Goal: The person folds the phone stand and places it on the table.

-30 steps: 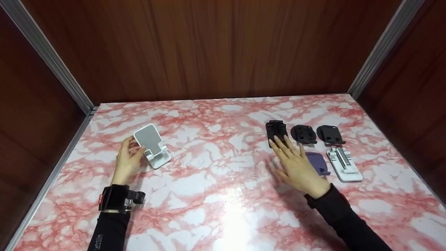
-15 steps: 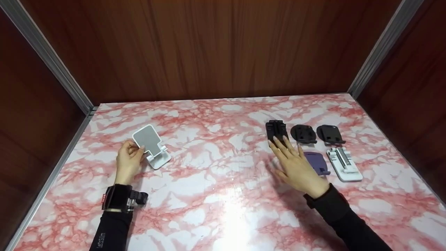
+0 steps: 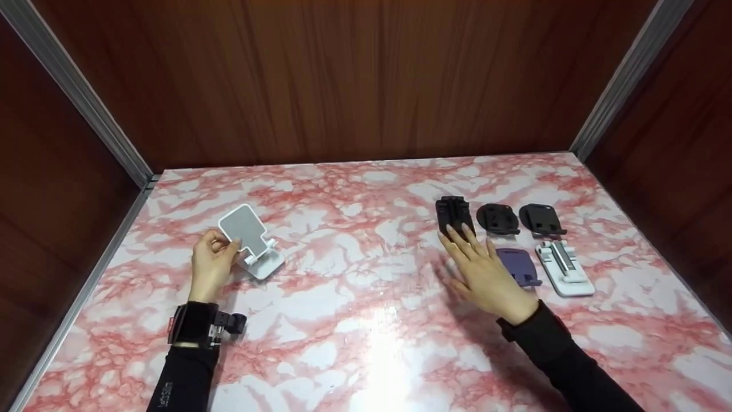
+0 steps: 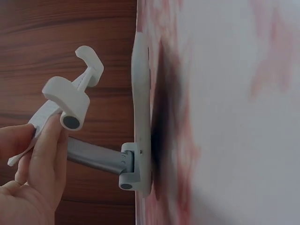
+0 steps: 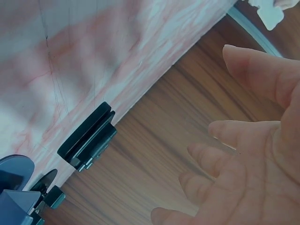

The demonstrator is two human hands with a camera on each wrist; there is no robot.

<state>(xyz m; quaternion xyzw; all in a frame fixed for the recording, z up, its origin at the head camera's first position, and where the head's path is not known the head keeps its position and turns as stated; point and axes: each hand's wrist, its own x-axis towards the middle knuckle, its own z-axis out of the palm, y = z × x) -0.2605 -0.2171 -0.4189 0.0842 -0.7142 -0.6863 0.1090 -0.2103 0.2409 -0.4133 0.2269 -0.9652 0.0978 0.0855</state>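
At the table's left, my left hand (image 3: 210,263) pinches the edge of the upright back plate of a white phone stand (image 3: 243,228) with a grey pad. In the left wrist view, thumb and fingers (image 4: 44,159) grip that plate. The stand's grey arm (image 4: 96,157) is unfolded from its base (image 4: 142,103), which has a dark shadow beside it. My right hand (image 3: 486,280) is held palm down with fingers spread, gripping nothing. Its fingertips overlap the lower end of a folded black phone stand (image 3: 452,210) in the head view.
Beside the right hand lie a purple stand (image 3: 519,268), partly hidden, and a folded white stand (image 3: 566,272). Behind them are two round-based black stands, one on the left (image 3: 497,220) and one on the right (image 3: 542,221). Wood panels (image 3: 366,80) wall in the marbled table (image 3: 343,297).
The white stand's base has shifted and turned slightly to the right, while the left hand keeps its pinch on the plate. My right hand is almost still.
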